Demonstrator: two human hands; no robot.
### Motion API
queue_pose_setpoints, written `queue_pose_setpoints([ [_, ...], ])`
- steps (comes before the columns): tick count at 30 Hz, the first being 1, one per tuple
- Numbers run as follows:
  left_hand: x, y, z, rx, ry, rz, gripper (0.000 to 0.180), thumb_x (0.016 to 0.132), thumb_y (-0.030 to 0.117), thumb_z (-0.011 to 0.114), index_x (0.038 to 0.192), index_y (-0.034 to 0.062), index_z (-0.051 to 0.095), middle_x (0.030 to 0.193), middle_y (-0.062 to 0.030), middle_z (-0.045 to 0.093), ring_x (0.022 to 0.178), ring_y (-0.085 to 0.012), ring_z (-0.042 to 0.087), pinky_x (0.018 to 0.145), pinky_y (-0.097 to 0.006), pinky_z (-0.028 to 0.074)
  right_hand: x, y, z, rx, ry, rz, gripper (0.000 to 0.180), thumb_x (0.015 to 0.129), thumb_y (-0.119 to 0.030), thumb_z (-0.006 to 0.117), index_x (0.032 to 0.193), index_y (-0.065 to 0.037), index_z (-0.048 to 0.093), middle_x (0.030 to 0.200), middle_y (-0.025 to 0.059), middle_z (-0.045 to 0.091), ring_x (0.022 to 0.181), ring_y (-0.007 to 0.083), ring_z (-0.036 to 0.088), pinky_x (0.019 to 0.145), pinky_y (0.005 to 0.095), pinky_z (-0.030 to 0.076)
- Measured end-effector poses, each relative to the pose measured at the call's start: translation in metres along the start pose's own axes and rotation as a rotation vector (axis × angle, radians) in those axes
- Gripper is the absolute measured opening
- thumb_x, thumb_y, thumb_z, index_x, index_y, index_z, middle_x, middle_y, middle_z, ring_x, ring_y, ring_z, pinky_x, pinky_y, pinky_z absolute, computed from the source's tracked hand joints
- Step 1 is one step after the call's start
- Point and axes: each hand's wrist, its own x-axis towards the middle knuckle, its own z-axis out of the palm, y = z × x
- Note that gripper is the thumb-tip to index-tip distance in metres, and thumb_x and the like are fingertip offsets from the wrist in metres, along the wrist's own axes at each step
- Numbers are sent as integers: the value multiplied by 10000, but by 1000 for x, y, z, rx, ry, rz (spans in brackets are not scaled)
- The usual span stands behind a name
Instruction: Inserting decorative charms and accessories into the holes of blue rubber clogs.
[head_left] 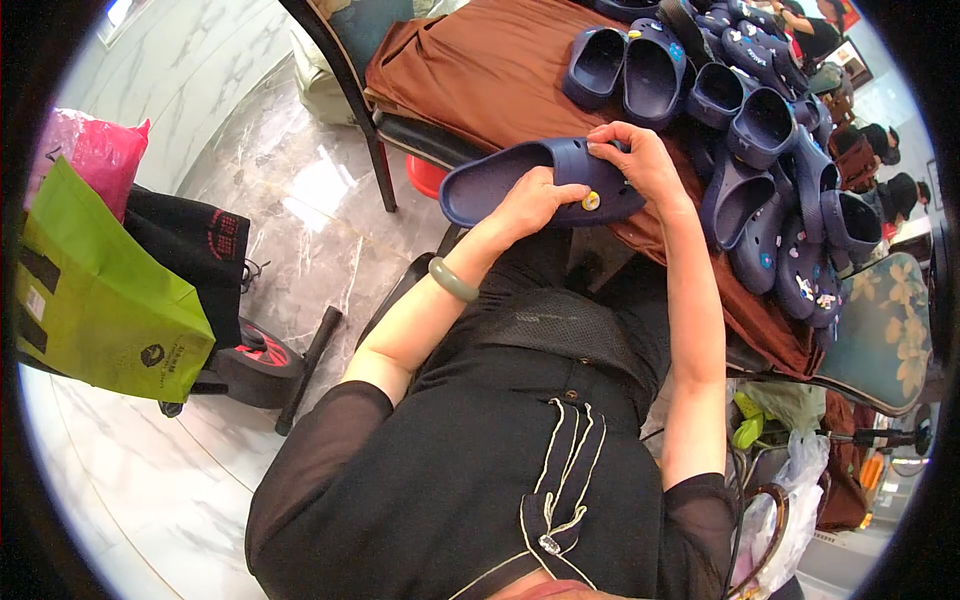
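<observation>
A navy clog is held up sideways over my lap, its open heel to the left and its toe to the right. My left hand grips its near side, the thumb resting by a round yellow charm on the holed upper. At the far side of the toe part, my right hand has thumb and forefinger pinched on the clog. Whether a small piece is between those fingertips is hidden. A green bangle circles my left wrist.
Many navy clogs, several with charms, are heaped on a brown cloth at the far right. A floral-backed chair stands right. To the left are a green bag, a pink package and a black wheel.
</observation>
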Motion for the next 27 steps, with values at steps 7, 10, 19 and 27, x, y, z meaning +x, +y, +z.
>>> queue_pose_setpoints([
  [7,-1,-13,-1,-50,66,70,380,812,177,645,1136,-10,580,1052,-51,631,949,-147,578,870,-293,446,-11,-8,6,-240,129,-247,210,786,-217,692,968,-113,688,1045,38,677,997,202,626,928,353,391],
  [10,-6,2,-4,-185,45,115,384,810,156,640,1151,-6,571,1068,-40,624,957,-136,573,875,-292,444,-31,-13,3,-80,497,-263,240,800,-205,686,1009,-88,670,1072,76,663,1037,220,598,940,372,366],
  [19,95,55,-140,-334,303,-34,410,824,275,655,1083,-40,608,979,-137,661,787,-206,669,691,-340,540,-82,85,24,-314,743,-85,160,828,-204,624,915,-74,655,875,93,664,857,289,617,786,402,458],
  [27,110,26,-273,861,186,19,335,856,316,632,1055,46,626,854,3,604,731,-94,514,639,-255,414,-77,70,34,-469,725,-88,116,788,-214,634,884,-149,640,960,-7,619,969,197,539,855,377,373],
])
